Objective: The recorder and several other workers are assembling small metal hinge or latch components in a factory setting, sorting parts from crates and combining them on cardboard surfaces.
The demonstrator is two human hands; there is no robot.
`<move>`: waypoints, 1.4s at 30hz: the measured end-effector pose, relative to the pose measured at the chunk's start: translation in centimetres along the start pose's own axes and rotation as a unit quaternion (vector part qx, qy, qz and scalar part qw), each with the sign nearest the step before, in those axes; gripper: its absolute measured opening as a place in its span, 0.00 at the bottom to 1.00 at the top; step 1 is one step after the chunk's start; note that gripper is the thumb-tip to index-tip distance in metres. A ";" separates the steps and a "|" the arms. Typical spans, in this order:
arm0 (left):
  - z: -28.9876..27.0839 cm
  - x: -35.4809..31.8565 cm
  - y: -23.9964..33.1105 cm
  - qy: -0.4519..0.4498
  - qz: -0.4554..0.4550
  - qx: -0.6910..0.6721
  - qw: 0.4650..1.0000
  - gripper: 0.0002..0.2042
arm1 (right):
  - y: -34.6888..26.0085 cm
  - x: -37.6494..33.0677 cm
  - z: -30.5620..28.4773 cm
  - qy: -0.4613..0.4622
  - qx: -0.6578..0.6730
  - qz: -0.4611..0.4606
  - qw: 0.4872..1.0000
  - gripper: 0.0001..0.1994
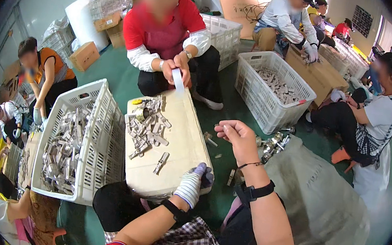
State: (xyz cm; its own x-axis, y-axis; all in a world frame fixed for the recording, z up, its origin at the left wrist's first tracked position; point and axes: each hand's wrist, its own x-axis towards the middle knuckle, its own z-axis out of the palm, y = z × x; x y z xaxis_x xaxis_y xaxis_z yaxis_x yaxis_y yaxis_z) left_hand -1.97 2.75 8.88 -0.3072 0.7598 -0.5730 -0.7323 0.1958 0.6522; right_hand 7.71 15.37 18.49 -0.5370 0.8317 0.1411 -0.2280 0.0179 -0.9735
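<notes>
My left hand (191, 185), in a striped glove with dark fingertips, is closed at the near right corner of a beige box-like work surface (144, 177). Whatever its fingers may hold is hidden. My bare right hand (238, 136) is raised to the right of that surface, thumb and fingers pinched together. A tiny dark spot shows at its fingertips, too small to name. A pile of small silvery metal clip-like pieces (149, 129) covers the far left of the surface. One single piece (161, 163) lies apart, nearer to me. A small yellow item (137, 101) sits at the pile's far edge.
A white crate (104, 160) full of metal pieces stands close on the left; another crate (267, 113) is beyond on the right. Loose metal parts (275, 146) lie beside a grey-white sack (316, 194). Opposite, a co-worker (167, 32) holds a pale strip. Other people work around.
</notes>
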 end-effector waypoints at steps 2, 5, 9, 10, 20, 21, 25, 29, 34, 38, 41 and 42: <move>-1.0 0.0 -1.7 -0.002 -0.016 0.016 1.000 0.11 | -0.2 -0.4 0.2 -0.004 -0.013 -0.006 1.000 0.10; -1.0 -0.6 -4.2 0.003 -0.037 0.035 0.999 0.12 | 0.0 -0.9 -0.1 0.012 -0.017 -0.002 1.000 0.09; -1.6 -1.1 -7.9 0.049 0.008 0.114 0.992 0.14 | -0.2 -1.5 -0.4 0.004 -0.027 -0.007 1.000 0.09; -2.3 -0.6 -8.6 0.075 0.024 0.141 0.987 0.15 | -0.5 -1.7 -0.2 0.005 -0.026 0.001 1.000 0.09; -2.6 -0.2 -7.8 0.007 -0.004 0.073 0.997 0.10 | -0.6 -2.4 -0.8 0.002 -0.036 0.018 0.999 0.10; -2.7 -0.1 -7.8 0.007 -0.005 0.072 0.997 0.10 | -0.6 -2.4 -0.6 -0.001 -0.036 0.019 0.999 0.10; -3.7 0.7 -8.2 0.028 0.026 0.040 0.998 0.09 | 0.1 -2.3 0.1 -0.017 -0.037 0.021 0.999 0.10; -3.2 1.3 -8.5 0.032 0.016 0.013 0.999 0.09 | 1.1 -1.8 0.6 -0.050 -0.073 0.021 0.996 0.10; -2.8 1.8 -7.8 0.024 0.053 0.067 0.996 0.10 | 3.2 -1.1 3.2 -0.188 -0.189 0.008 0.964 0.17; -5.7 2.3 -5.9 -0.071 -0.003 0.236 0.969 0.12 | 6.3 -0.9 10.3 -0.341 -0.367 -0.140 0.854 0.28; -5.4 -0.9 -3.7 -0.135 -0.014 0.153 0.979 0.15 | 8.0 0.2 14.3 -0.419 -0.489 -0.168 0.746 0.35; -5.3 -2.5 -3.1 -0.111 -0.027 0.081 0.990 0.16 | 8.7 0.7 16.1 -0.430 -0.480 -0.161 0.748 0.36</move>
State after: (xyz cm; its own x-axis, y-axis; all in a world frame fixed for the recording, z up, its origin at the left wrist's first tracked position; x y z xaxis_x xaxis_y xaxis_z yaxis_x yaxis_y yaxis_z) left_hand -2.15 -3.07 5.63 -0.1158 0.8596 -0.4977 -0.6319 0.3229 0.7046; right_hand -7.68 7.18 13.05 -0.9974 0.0425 0.0573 0.0092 0.8734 -0.4869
